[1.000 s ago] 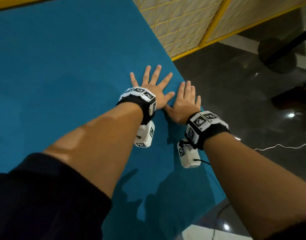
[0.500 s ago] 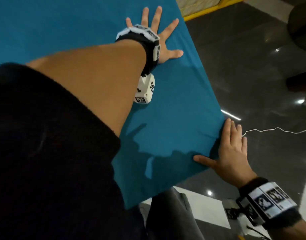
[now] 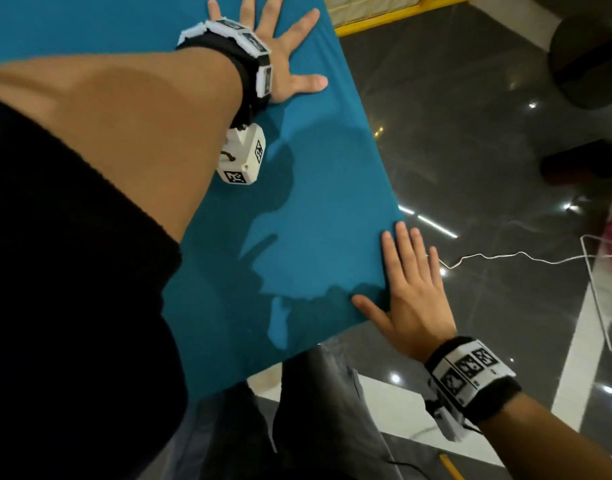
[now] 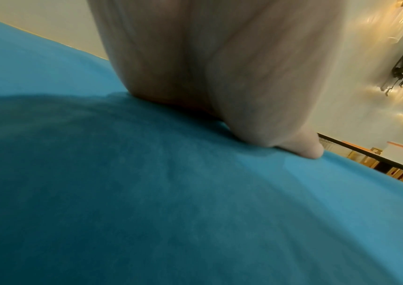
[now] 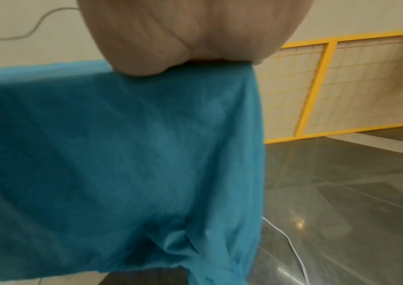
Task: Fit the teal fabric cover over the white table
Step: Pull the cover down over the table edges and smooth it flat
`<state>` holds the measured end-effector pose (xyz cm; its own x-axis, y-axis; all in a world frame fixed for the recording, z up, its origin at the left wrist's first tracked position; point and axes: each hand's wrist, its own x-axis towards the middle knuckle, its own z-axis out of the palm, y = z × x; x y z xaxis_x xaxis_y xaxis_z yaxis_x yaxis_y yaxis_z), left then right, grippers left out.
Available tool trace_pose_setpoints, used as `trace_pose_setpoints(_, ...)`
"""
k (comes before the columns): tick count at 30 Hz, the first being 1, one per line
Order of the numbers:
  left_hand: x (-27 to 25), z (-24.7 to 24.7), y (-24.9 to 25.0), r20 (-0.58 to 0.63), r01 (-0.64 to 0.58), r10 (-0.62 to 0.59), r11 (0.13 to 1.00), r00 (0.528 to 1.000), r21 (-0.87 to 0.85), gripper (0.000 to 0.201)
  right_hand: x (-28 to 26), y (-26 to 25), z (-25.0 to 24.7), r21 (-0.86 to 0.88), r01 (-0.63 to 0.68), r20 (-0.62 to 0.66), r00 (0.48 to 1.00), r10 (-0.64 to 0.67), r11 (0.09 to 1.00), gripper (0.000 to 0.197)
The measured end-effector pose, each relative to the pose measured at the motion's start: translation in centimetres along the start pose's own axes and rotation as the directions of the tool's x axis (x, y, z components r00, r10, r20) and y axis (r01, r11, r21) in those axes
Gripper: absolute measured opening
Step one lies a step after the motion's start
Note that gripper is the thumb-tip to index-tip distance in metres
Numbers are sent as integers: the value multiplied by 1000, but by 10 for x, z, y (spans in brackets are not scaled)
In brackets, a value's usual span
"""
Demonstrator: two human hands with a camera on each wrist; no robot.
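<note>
The teal fabric cover [image 3: 318, 216] lies smooth over the table top, and the white table itself is hidden beneath it. My left hand [image 3: 280, 53] presses flat on the cover near the far right edge, fingers spread. My right hand [image 3: 411, 292] lies flat on the near right corner, fingers straight and reaching over the edge. In the right wrist view the cover [image 5: 127, 154] hangs down the table's side, gathered in folds at its lower hem. The left wrist view shows the palm [image 4: 219, 77] resting on the cover [image 4: 171, 212].
A dark glossy floor [image 3: 470, 168] lies to the right of the table, with a white cable [image 3: 526, 256] running across it. A yellow-framed mesh panel [image 3: 377, 8] stands at the back. A dark round base [image 3: 588, 60] sits at the far right.
My right hand slid from beside the left hand back along the right edge to the near corner and settled flat on it. The left hand stayed pressed far along the edge.
</note>
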<state>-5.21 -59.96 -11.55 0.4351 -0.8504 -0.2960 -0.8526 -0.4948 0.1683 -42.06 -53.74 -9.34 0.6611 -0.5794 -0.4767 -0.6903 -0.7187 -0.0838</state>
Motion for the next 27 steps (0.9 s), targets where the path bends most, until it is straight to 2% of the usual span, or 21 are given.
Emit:
trace_pose_setpoints(2,-1,-4,1,23,3,-3,1000,1000,11,92,-5,3,0,29,-50,-13,999,50,998,94)
trace_pose_setpoints(4,-9,-8,5,24,6,-6,1000,1000,16,93,-1,-13,-8,71,19,-79,997,-13,997,93)
trace_pose_setpoints(6,-30,-9,16,31,-8,7,1000,1000,18,93,10,-46,-14,50,244,-119,964,-237,969,90)
trace_pose_setpoints(8,-69,-10,31,98,-25,29,999,995,-39,91,19,-79,-10,-10,458,-97,884,-456,889,89)
trace_pose_setpoints(9,-94,-8,36,138,-22,33,997,990,-77,90,20,-89,-6,-39,511,-73,855,-513,858,89)
trace_pose_setpoints(12,-185,12,34,197,-25,52,990,979,-138,93,19,-82,6,-121,535,-14,842,-540,836,88)
trace_pose_setpoints(15,-275,50,20,227,-70,92,992,969,-102,117,12,-43,6,-183,483,19,872,-488,856,87)
trace_pose_setpoints(19,-364,93,-4,199,18,-19,1000,980,5,136,4,-3,0,-225,410,0,907,-421,884,89)
trace_pose_setpoints(21,-388,101,1,153,84,-85,996,985,14,142,-1,-21,-5,-202,455,-34,882,-471,867,92)
trace_pose_setpoints(23,-390,108,13,78,108,-109,994,991,10,143,-3,-71,-4,-197,581,-45,799,-599,790,91)
trace_pose_setpoints(25,-382,113,22,0,129,-129,991,992,-23,134,-5,-125,7,-172,665,-44,732,-680,727,85)
trace_pose_setpoints(27,-382,119,13,-34,186,-189,981,981,-58,117,-5,-154,20,-152,674,-9,731,-683,723,82)
